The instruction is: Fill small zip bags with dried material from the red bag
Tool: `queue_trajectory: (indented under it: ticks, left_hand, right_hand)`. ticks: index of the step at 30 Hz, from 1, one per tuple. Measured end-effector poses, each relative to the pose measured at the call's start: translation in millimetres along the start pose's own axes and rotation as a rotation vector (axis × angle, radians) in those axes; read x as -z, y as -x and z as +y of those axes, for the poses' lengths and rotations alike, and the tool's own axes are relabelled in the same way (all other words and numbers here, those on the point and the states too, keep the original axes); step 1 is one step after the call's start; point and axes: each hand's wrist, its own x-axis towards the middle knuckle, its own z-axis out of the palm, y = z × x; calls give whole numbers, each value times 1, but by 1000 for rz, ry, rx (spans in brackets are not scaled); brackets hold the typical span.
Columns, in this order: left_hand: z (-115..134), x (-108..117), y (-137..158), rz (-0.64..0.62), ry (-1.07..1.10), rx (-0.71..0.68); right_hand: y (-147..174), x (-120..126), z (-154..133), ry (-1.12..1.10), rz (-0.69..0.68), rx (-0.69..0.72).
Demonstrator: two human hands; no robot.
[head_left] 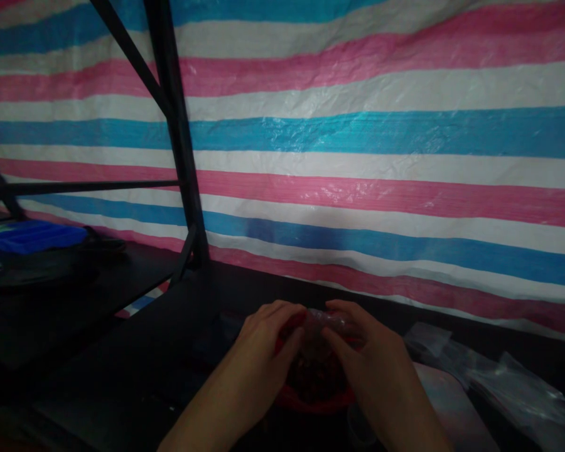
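A red bowl [311, 402] stands on the dark table in front of me, with many small dark pieces [317, 376] inside; it is too dim to tell what they are. Over its far side is a crinkled clear plastic bag [327, 319]. My left hand [270, 339] is curled at the bag's left edge, thumb and fingers bent inward over the red rim. From the other side, my right hand [370, 342] pinches the bag between thumb and forefinger. Whether anything is in the bag cannot be made out.
Several flat clear plastic bags [513, 383] lie at the right, beside a pale flat rounded-corner object [452, 402]. A small clear cup [359, 427] is by my right wrist. On the left table rests a blue tray [35, 237]. A black metal frame [179, 144] rises before striped sheeting [381, 135].
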Motion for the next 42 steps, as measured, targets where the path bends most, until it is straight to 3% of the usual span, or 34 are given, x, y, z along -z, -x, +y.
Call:
queue_trajectory:
  ticks: [17, 25, 30, 34, 42]
  left_hand:
    - [1, 2, -8, 89, 79, 15]
    - [3, -8, -7, 5, 171, 37]
    - [7, -5, -8, 119, 145, 47]
    - [7, -4, -9, 185, 188, 76]
    - [-5, -17, -7, 46, 187, 48]
  right_hand:
    - [1, -3, -1, -113, 5, 36]
    - [1, -7, -4, -145, 22, 32]
    - [3, -10, -3, -138, 57, 35]
    - [4, -17, 3, -46, -31, -20]
    - [-2, -18, 11, -93, -61, -1]
